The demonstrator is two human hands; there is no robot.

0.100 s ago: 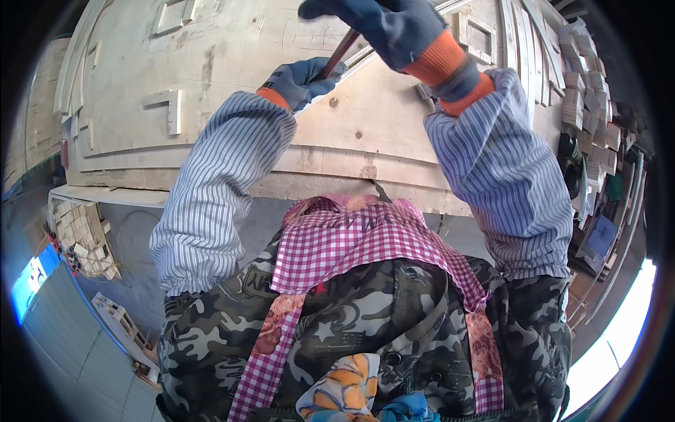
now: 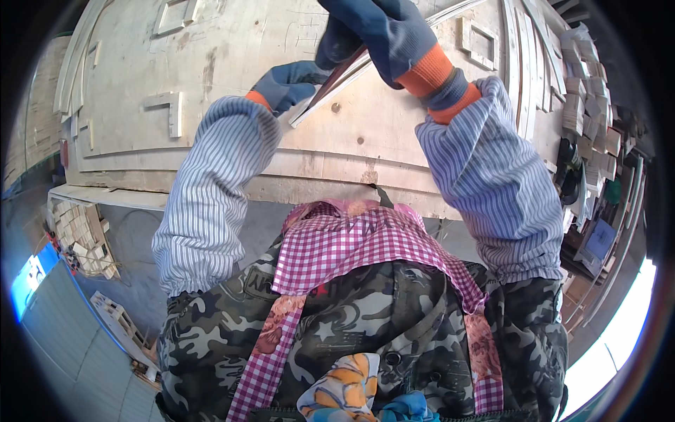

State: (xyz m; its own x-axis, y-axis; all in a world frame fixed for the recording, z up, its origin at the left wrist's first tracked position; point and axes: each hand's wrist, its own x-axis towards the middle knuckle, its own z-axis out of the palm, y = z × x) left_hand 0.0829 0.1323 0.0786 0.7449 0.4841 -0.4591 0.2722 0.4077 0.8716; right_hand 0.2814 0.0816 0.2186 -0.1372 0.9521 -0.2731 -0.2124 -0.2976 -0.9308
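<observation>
Both my hands wear dark blue knit gloves with orange cuffs. My right hand [image 2: 383,42] is closed on a dark reddish-brown strip [image 2: 344,71], held slantwise along a bundle of thin pale wooden strips [image 2: 309,112]. Most of its fingers hide behind the glove's back. To the left of the strips' near end is my left hand [image 2: 285,84], its thumb and forefinger apart, the fingertips close to the brown strip. The strips run from near left to far right over a large plywood sheet [image 2: 246,130].
An L-shaped wooden piece [image 2: 174,116] lies on the plywood at left. Small rectangular wooden frames [image 2: 478,43] lie toward the far side. Long slats [image 2: 524,77] line the right edge. Stacked wood blocks [image 2: 583,105] stand beyond it, and another block pile [image 2: 83,235] sits lower left.
My left hand has loosened from around the strips and shifted slightly left and down. My right hand has come nearer with the brown strip, which now lies flatter along the pale strips.
</observation>
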